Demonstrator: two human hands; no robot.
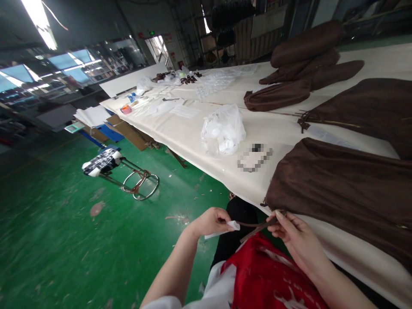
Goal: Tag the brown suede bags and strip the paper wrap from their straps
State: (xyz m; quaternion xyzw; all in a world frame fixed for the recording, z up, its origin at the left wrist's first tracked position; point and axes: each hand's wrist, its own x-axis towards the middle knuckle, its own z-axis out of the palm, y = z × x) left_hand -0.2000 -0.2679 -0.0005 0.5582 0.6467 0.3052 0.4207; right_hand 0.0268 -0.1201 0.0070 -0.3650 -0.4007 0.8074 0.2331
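My left hand [210, 223] is closed, with a small white wrap [234, 225], paper or foam, pinched in the fingers. A thin brown strap [250, 224] runs from this wrap across to my right hand [291, 229], whose thumb and fingers are closed on it. A loose length of the strap hangs below the right fingers. Both hands are held over my lap, just off the table's front edge. Beside the right hand lies a large dark brown bag [337, 184], its near end at the table edge. Where the strap joins the bag, if it does, I cannot make out.
On the long cream-covered table [180, 128] lie a clear plastic bag of white pieces [223, 128], a blurred-out phone-like object [255, 158] and more brown bags [305, 56]. A stool [103, 162] stands on the green floor at left, near cardboard boxes [128, 131].
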